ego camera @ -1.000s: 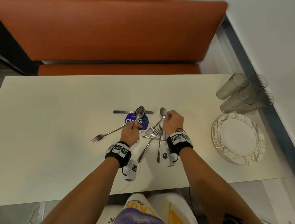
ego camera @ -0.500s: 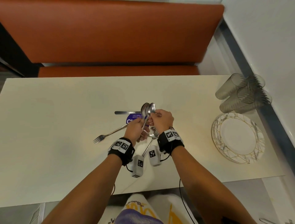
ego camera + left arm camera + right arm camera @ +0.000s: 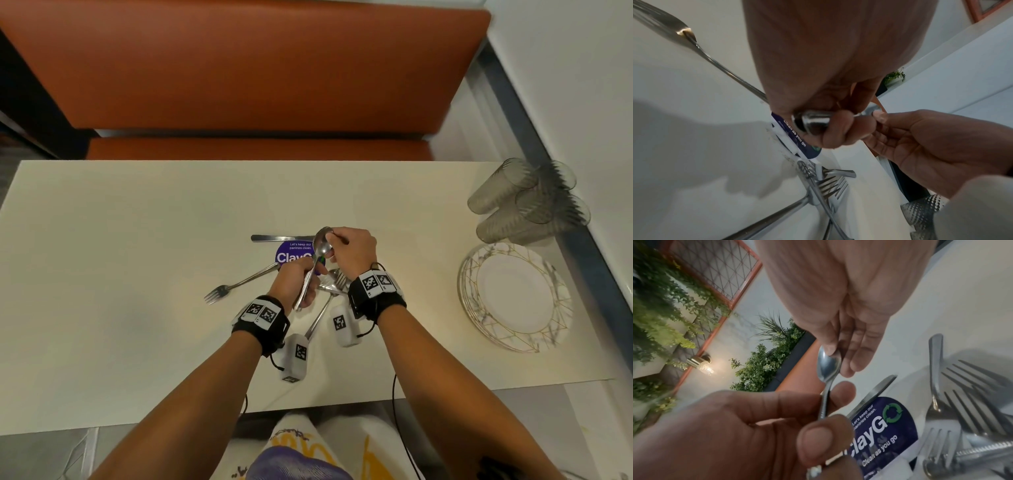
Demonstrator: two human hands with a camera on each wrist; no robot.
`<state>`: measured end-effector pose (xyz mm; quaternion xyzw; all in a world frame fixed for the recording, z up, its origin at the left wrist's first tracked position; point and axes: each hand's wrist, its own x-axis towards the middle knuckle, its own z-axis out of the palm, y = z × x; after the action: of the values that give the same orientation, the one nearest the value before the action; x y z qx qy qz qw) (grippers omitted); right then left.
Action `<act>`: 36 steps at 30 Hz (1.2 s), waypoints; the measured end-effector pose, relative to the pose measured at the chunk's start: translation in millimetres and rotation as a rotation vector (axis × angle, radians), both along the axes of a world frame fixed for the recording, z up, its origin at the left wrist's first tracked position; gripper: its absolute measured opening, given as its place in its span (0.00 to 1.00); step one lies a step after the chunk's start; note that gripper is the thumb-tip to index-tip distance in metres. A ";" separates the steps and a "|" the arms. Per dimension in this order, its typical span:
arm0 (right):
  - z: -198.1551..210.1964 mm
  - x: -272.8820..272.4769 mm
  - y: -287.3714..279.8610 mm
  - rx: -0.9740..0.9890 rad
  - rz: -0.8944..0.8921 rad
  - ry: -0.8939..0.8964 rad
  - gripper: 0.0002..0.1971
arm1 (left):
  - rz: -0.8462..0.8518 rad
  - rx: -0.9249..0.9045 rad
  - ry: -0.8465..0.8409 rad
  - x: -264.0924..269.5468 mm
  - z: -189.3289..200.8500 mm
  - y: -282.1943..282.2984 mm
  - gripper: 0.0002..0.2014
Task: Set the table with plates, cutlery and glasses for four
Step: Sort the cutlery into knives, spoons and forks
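Over the middle of the cream table [image 3: 137, 240], my left hand [image 3: 305, 284] grips the handles of two spoons [image 3: 322, 246] held together, bowls pointing away from me. My right hand [image 3: 334, 240] pinches the spoon bowls [image 3: 828, 365], thumb on top and fingers behind. Below the hands lies a loose heap of forks [image 3: 334, 284], also visible in the wrist views [image 3: 972, 386] [image 3: 830, 183]. One fork [image 3: 219, 293] lies apart to the left, a knife [image 3: 281, 238] just beyond the hands. A stack of plates [image 3: 513, 294] and several ribbed glasses [image 3: 527, 202] sit at the right edge.
A round purple sticker [image 3: 294, 255] is stuck on the table under the hands. An orange bench [image 3: 239, 68] runs along the far side. A white wall [image 3: 582, 85] closes off the right. The table's left half and far strip are bare.
My right hand carried its spoon left to the left hand's spoon. Both spoons are now together in the left hand, with the right hand at their bowls.
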<state>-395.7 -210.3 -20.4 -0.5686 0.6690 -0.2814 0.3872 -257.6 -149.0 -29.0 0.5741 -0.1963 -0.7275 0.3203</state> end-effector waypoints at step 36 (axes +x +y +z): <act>-60.3 -114.7 90.4 -0.084 0.168 0.453 0.11 | -0.273 -0.298 -0.599 -34.4 -33.5 17.3 0.15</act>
<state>-510.4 -119.9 -80.7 -0.6864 0.6769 -0.1409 0.2253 -291.9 -131.7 -62.5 0.6773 -0.4601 -0.5265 0.2288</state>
